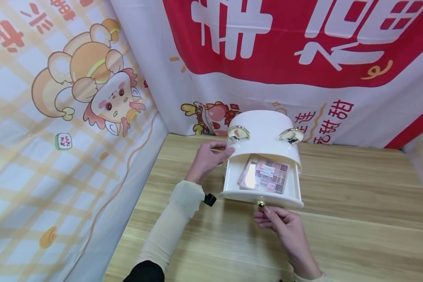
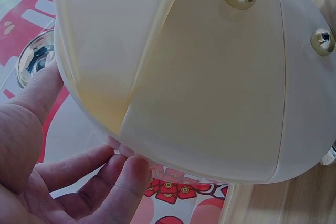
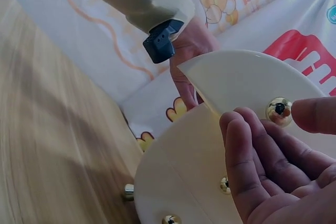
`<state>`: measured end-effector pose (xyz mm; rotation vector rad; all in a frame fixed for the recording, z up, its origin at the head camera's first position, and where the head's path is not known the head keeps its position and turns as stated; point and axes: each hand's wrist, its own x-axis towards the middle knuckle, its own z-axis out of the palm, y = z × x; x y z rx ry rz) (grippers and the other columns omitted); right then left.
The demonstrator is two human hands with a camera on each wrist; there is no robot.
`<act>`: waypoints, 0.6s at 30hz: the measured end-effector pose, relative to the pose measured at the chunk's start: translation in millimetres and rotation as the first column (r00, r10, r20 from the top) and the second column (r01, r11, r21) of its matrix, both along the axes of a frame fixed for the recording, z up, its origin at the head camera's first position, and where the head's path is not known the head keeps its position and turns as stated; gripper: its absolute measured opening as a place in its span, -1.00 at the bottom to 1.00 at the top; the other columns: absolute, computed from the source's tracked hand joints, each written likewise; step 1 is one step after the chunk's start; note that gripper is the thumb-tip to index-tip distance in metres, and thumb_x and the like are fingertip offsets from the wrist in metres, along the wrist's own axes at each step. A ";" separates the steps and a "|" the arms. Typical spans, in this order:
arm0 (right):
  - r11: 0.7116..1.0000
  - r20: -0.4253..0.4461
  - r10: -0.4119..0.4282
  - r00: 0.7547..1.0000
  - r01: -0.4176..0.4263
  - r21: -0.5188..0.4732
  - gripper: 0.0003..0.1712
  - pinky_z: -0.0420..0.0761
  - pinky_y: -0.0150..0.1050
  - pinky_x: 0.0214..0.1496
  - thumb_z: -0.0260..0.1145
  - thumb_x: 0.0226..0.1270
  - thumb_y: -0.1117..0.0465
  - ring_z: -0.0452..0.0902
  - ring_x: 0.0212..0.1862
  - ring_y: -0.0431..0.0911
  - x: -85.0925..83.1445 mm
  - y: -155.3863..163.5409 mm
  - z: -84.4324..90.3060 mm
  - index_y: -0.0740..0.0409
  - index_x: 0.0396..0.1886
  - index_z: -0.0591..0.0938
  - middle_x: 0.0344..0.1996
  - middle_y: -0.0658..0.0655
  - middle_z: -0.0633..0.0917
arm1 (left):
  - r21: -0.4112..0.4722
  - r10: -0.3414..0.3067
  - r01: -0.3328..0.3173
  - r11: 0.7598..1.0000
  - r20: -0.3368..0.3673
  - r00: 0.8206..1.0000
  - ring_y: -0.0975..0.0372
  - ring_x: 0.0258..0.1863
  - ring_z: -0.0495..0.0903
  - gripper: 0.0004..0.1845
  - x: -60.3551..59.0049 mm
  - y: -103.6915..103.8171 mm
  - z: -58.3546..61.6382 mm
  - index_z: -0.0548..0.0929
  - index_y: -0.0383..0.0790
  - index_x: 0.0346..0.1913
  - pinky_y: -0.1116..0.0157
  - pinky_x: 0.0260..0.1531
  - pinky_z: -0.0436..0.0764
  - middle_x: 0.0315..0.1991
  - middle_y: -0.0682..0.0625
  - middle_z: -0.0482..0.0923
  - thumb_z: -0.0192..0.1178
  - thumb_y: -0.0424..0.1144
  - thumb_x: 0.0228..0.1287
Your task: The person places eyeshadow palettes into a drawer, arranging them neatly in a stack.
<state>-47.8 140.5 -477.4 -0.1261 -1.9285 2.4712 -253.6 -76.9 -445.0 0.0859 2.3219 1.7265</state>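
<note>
A white, round-fronted storage box [image 1: 261, 129] with gold knobs stands against the back cloth. Its drawer [image 1: 229, 182] is pulled out toward the person. Inside lie eyeshadow palettes [image 1: 273, 176], one with a grid of pink and mauve shades. My right hand [image 1: 285, 227] pinches the gold drawer knob [image 3: 279, 111] between thumb and fingers. On the box's left side rests my left hand [image 1: 211, 158]; its thumb and bent fingers [image 2: 126, 182] touch the curved wall. Another two gold knobs, on closed fronts, show in the left wrist view.
Under the box is a wood-grain tabletop [image 1: 356, 188]. A printed cloth [image 1: 91, 156] with cartoon figures hangs along the left side, and a red and white one [image 1: 285, 58] hangs behind. Two gold-rimmed, ring-like pieces [image 1: 291, 136] sit on top of the box.
</note>
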 end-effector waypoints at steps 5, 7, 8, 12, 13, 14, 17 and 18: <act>0.998 0.000 -0.011 1.000 0.011 -0.066 -0.66 0.75 -0.13 -0.21 0.20 0.50 0.40 0.76 -0.27 0.06 -2.5 -3.7 -3.1 0.77 -0.08 0.52 -0.31 0.37 0.75 | 0.000 0.007 -0.007 1.000 0.003 1.000 0.17 -0.13 0.69 -0.27 -0.1 0.2 -0.8 0.67 -0.05 0.14 0.18 -0.17 0.72 -0.05 0.06 0.67 0.49 0.31 -0.04; 0.996 0.000 -0.017 1.000 0.017 -0.088 -0.66 0.75 -0.14 -0.21 0.21 0.49 0.41 0.76 -0.27 0.05 -2.8 -4.8 -3.8 0.76 -0.08 0.52 -0.31 0.36 0.75 | -0.002 0.011 -0.011 1.000 0.005 1.000 0.17 -0.13 0.68 -0.27 -0.1 0.5 -0.8 0.67 -0.05 0.15 0.20 -0.18 0.72 -0.04 0.06 0.67 0.49 0.30 -0.04; 0.995 -0.001 -0.019 1.000 0.019 -0.095 -0.67 0.75 -0.14 -0.21 0.21 0.48 0.41 0.76 -0.27 0.05 -2.8 -5.3 -4.0 0.76 -0.08 0.52 -0.31 0.35 0.75 | -0.004 0.013 -0.013 1.000 0.005 1.000 0.17 -0.13 0.68 -0.27 0.0 0.7 -0.7 0.67 -0.05 0.14 0.20 -0.18 0.72 -0.05 0.06 0.67 0.49 0.30 -0.04; 0.993 -0.001 -0.027 1.000 0.026 -0.115 -0.66 0.75 -0.14 -0.20 0.22 0.48 0.40 0.76 -0.26 0.06 -2.6 -6.5 -4.2 0.75 -0.07 0.52 -0.30 0.35 0.76 | -0.008 0.016 -0.016 1.000 -0.004 1.000 0.17 -0.13 0.69 -0.29 0.0 0.9 -0.4 0.68 -0.06 0.14 0.18 -0.18 0.72 -0.05 0.06 0.67 0.49 0.29 -0.03; 0.993 0.004 -0.027 1.000 0.027 -0.118 -0.66 0.75 -0.14 -0.20 0.22 0.48 0.39 0.76 -0.26 0.05 -2.6 -6.7 -4.2 0.74 -0.07 0.52 -0.30 0.34 0.76 | -0.009 0.016 -0.016 1.000 -0.006 1.000 0.16 -0.13 0.69 -0.29 0.0 0.8 -0.5 0.68 -0.06 0.13 0.18 -0.18 0.72 -0.05 0.06 0.67 0.49 0.29 -0.03; 0.992 0.009 -0.028 1.000 0.029 -0.120 -0.66 0.75 -0.14 -0.19 0.22 0.48 0.39 0.76 -0.26 0.05 -2.5 -6.9 -4.2 0.74 -0.06 0.52 -0.30 0.34 0.76 | -0.010 0.016 -0.016 1.000 -0.006 1.000 0.16 -0.14 0.69 -0.29 0.1 0.6 -0.4 0.68 -0.06 0.13 0.17 -0.18 0.72 -0.05 0.06 0.67 0.49 0.29 -0.03; 0.991 0.028 -0.029 0.999 0.032 -0.127 -0.64 0.74 -0.13 -0.18 0.22 0.48 0.38 0.76 -0.26 0.05 -2.4 -7.2 -3.9 0.74 -0.04 0.50 -0.30 0.32 0.76 | -0.012 0.015 -0.015 1.000 -0.008 1.000 0.16 -0.14 0.69 -0.29 0.2 0.1 -0.3 0.68 -0.06 0.13 0.19 -0.20 0.72 -0.06 0.06 0.67 0.49 0.29 -0.03; 0.991 0.032 -0.030 0.999 0.034 -0.130 -0.64 0.74 -0.13 -0.18 0.22 0.48 0.38 0.76 -0.26 0.05 -2.5 -7.4 -3.7 0.75 -0.03 0.50 -0.30 0.32 0.76 | -0.014 0.015 -0.015 1.000 -0.011 1.000 0.16 -0.15 0.69 -0.29 0.2 0.0 -0.2 0.68 -0.06 0.13 0.21 -0.22 0.72 -0.06 0.06 0.67 0.49 0.30 -0.03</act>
